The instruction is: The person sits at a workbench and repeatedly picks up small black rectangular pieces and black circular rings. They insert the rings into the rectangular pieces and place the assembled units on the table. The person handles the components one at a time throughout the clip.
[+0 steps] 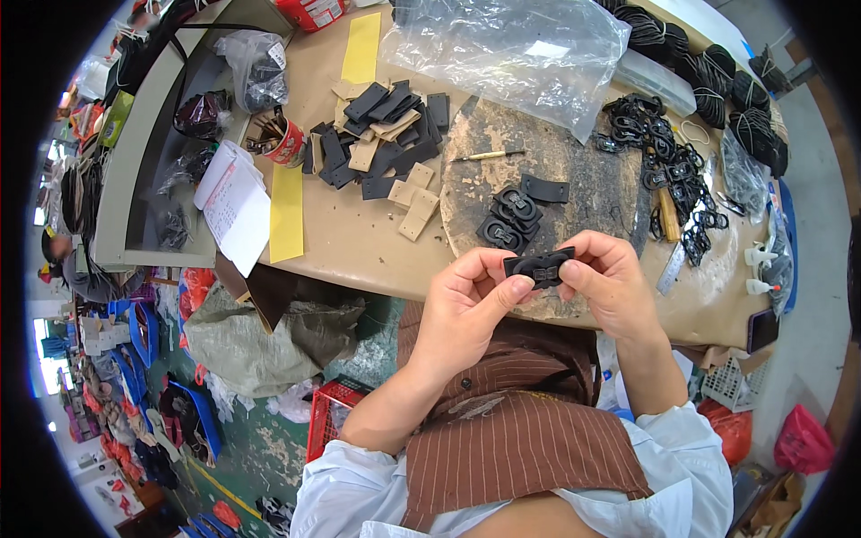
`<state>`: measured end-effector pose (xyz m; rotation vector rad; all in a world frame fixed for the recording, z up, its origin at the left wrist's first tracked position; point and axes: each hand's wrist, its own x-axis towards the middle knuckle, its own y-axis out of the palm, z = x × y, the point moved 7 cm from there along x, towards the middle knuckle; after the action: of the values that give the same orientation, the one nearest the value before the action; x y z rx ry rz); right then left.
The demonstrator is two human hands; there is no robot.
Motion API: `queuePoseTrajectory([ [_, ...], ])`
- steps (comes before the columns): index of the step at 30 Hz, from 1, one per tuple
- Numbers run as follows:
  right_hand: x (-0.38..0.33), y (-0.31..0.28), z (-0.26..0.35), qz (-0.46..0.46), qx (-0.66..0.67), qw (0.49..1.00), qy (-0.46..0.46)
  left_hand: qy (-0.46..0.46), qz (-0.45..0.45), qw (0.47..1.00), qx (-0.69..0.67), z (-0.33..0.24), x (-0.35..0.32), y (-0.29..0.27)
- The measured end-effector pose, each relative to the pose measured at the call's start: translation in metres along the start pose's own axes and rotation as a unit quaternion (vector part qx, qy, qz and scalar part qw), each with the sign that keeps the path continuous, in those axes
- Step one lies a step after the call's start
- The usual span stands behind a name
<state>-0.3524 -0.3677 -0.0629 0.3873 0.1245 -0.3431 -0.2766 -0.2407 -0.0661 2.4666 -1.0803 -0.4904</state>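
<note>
Pinching a black tab with a central fitting (pixel 540 267) at both ends, the two hands hold it just over the near part of a worn round board (pixel 484 193). The left hand (pixel 468 303) has thumb and index finger pressed on the left end; the right hand (pixel 619 282) grips the right end likewise. Two black tabs with oval fittings (pixel 502 234) lie on the board just beyond the fingers, near a plain black tab (pixel 545 188).

Containers noted: a red cup (pixel 291 149), left on the table, holds a bunch of thin tools (pixel 261 136). Behind it, a clear plastic bag (pixel 255 56) contains dark items, kind not determinable. Both stand near a grey tray (pixel 132 188), in which further bags, among them a dark one (pixel 203 115), are lying. A clear plastic box (pixel 657 82) rests beside coiled black cords (pixel 715 76); its contents cannot be made out. On the floor, a red crate (pixel 321 420) shows pale material inside, partly hidden by the left forearm
</note>
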Motion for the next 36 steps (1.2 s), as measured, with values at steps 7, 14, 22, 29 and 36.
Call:
queuePoseTrajectory([
  [7,-0.002,0.002,0.001,0.017,-0.062,0.998,0.013,-0.077,0.024,0.997,-0.019,0.017,0.005,0.003],
  [14,0.011,-0.046,0.029,-0.066,-0.314,0.943,-0.095,-0.106,-0.013,0.990,0.088,0.022,0.038,-0.017],
  [22,0.063,-0.196,0.083,-0.236,-0.724,0.623,-0.178,0.286,-0.068,0.699,0.652,-0.016,0.045,0.013],
  [29,0.028,-0.124,0.071,-0.207,-0.606,0.725,-0.252,0.265,0.010,0.688,0.676,0.019,0.073,0.019],
  [36,0.002,-0.038,0.044,-0.018,-0.579,0.783,-0.227,0.277,0.076,0.835,0.469,-0.013,0.040,0.049],
])
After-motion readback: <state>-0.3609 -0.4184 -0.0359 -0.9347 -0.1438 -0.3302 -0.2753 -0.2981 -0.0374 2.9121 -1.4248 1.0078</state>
